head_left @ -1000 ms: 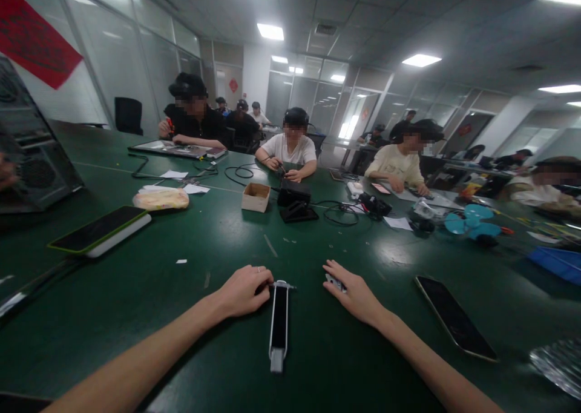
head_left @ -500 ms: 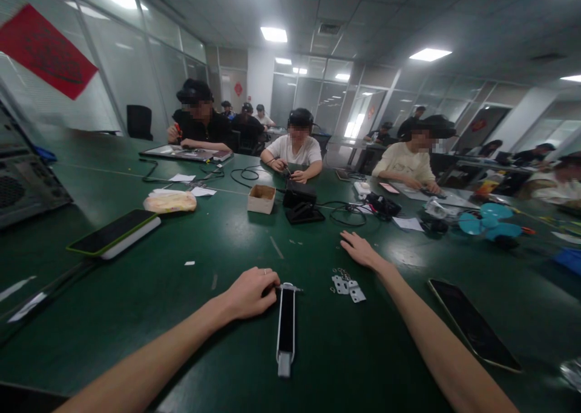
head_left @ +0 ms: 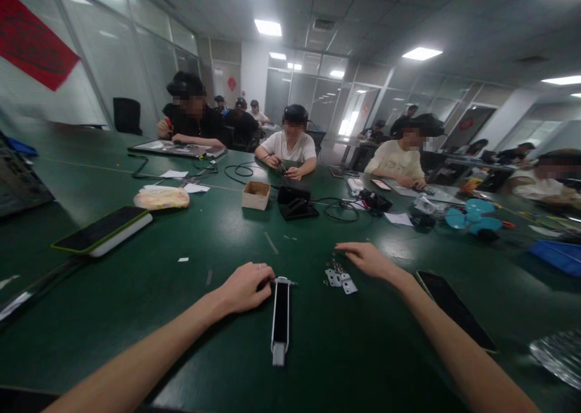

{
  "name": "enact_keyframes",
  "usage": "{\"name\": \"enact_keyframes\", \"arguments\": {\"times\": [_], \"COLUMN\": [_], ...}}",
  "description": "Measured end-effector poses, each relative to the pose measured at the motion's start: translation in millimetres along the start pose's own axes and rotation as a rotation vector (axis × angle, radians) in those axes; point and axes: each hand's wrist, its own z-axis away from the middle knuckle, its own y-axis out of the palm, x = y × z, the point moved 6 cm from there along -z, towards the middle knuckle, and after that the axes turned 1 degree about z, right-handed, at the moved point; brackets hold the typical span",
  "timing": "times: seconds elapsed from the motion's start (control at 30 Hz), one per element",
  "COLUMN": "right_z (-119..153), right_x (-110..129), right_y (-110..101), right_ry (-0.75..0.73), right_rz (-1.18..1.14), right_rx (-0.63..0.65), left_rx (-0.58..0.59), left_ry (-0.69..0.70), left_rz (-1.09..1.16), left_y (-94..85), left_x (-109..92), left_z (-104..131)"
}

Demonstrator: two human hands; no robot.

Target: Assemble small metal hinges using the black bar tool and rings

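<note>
On the green table (head_left: 218,352) lies a long black device with a silver frame (head_left: 281,316), a thin rod crossing its far end. My left hand (head_left: 247,287) rests beside that end, fingers curled in at the rod's left tip; what they pinch, if anything, is too small to tell. My right hand (head_left: 365,258) is over the table with its index finger stretched out, its fingertips just beyond a small pile of silver plates (head_left: 341,281) and tiny metal parts (head_left: 336,265). Nothing shows in the right hand.
A phone (head_left: 454,309) lies beside my right forearm, another phone (head_left: 100,228) at the left. Farther back are a small open box (head_left: 256,195), a black device (head_left: 295,198), cables and a blue fan blade (head_left: 476,216). Several people sit around.
My right hand has moved nearer the small metal parts, its index finger now pointing left above them. The view has shifted slightly; my left hand stays by the rod's end.
</note>
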Motion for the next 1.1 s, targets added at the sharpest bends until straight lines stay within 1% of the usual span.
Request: {"name": "enact_keyframes", "arguments": {"times": [0.1,0.17,0.2,0.27,0.33,0.47,0.7,0.87,1.1], "right_z": [-6.8,-9.8,-10.3,-9.3,-6.1,2.8,14.6,19.1,24.2], "right_x": [-42.1,-65.7,-73.9,-82.2,-82.3,-72.9,-60.4,-53.3,-39.9], "right_y": [-17.3,-20.3,-19.4,-15.4,-11.2,-7.5,-7.1,-6.2,-8.1], "right_ry": [0.205,0.31,0.343,0.375,0.381,0.378,0.421,0.474,0.542], "right_rz": [0.113,0.181,0.209,0.255,0.295,0.342,0.336,0.348,0.395], "right_rx": [-0.085,-0.087,-0.079,-0.058,-0.036,0.023,0.099,0.103,0.067], "left_rx": [-0.006,-0.019,-0.027,-0.034,-0.033,-0.022,-0.021,-0.025,-0.024], "left_ry": [0.005,0.01,0.016,0.028,0.031,0.036,0.038,0.036,0.031], "left_rz": [0.003,0.007,0.008,0.006,0.0,0.01,0.009,-0.006,-0.011], "left_y": [-0.9,-1.3,-1.6,-1.8,-1.9,-1.9,-0.9,-0.7,-0.4], "left_x": [-0.7,-0.9,-1.2,-2.0,-2.7,-3.5,-2.9,-3.2,-2.8], "left_z": [-0.1,0.1,0.3,0.6,0.6,0.0,-0.5,-0.1,0.8]}}
